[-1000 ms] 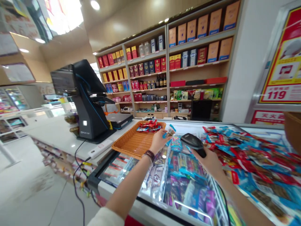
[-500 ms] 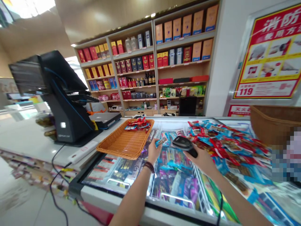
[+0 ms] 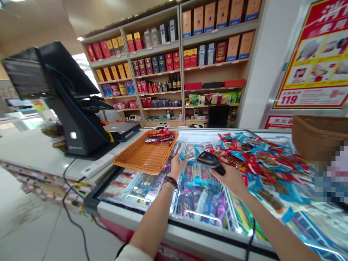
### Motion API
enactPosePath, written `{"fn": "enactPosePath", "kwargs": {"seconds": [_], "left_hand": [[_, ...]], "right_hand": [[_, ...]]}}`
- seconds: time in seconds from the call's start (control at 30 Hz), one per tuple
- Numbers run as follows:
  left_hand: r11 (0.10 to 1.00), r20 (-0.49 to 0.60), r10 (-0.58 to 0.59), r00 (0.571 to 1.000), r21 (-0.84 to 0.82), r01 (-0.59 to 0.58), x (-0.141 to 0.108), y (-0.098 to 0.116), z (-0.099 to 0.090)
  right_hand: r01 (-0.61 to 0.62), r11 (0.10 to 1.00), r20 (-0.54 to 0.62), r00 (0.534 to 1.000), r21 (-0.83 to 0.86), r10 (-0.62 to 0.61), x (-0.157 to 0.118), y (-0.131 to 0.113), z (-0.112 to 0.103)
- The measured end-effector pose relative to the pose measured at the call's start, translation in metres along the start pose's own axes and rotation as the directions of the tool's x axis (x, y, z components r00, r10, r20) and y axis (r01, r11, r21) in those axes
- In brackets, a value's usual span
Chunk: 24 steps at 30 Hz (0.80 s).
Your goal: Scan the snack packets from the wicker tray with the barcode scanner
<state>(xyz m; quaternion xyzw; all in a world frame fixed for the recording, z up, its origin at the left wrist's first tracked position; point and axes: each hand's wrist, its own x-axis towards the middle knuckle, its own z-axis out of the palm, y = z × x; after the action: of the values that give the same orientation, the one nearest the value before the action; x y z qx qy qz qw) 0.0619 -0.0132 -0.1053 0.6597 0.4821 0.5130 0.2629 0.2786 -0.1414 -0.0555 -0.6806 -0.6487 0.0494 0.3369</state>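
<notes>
My left hand pinches a small blue and white snack packet above the glass-topped freezer. Close to its right, my right hand is wrapped round the handle of a black handheld scanner, whose head faces the packet. Left of my hands lies an orange woven basket with several red and blue packets at its far end. A large heap of red and blue snack packets spreads over the glass on the right.
A black register screen stand is on the white counter at the left, beside a flat grey device. A brown basket sits at the far right. Cables hang below the counter. Stocked shelves rise behind.
The view has shifted slightly. The packet in my left hand now lies flatter, with more of its face showing, and the scanner remains close beside it.
</notes>
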Motion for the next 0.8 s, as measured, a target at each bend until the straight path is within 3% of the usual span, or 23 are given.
{"fn": "enactPosePath", "kwargs": {"seconds": [0.23, 0.33, 0.43, 0.57, 0.7, 0.8], "left_hand": [[1.0, -0.03, -0.018, 0.999, 0.001, 0.018, 0.001, -0.001, 0.001], [0.999, -0.042, -0.039, 0.998, -0.004, 0.039, 0.003, 0.003, 0.004], [0.994, 0.028, -0.085, 0.996, -0.069, 0.086, 0.009, 0.013, 0.018], [0.989, 0.171, -0.064, 0.983, -0.118, 0.085, 0.028, 0.037, 0.056], [0.982, 0.217, 0.033, 0.976, -0.189, 0.009, 0.048, 0.07, 0.11], [0.937, 0.285, -0.022, 0.958, -0.328, 0.119, 0.055, 0.097, 0.149]], "right_hand": [[0.001, 0.994, -0.028, 1.0, 0.109, 0.002, 0.002, 0.003, 0.0], [-0.029, 0.983, -0.056, 0.998, 0.181, 0.04, 0.005, 0.012, -0.011], [-0.069, 0.975, -0.091, 0.992, 0.211, 0.09, 0.006, 0.035, -0.03], [-0.201, 0.964, -0.176, 0.957, 0.175, 0.232, 0.0, 0.084, -0.068], [-0.35, 0.927, -0.244, 0.895, 0.132, 0.373, -0.015, 0.13, -0.109], [-0.407, 0.909, -0.303, 0.858, 0.094, 0.415, -0.027, 0.152, -0.131]]}}
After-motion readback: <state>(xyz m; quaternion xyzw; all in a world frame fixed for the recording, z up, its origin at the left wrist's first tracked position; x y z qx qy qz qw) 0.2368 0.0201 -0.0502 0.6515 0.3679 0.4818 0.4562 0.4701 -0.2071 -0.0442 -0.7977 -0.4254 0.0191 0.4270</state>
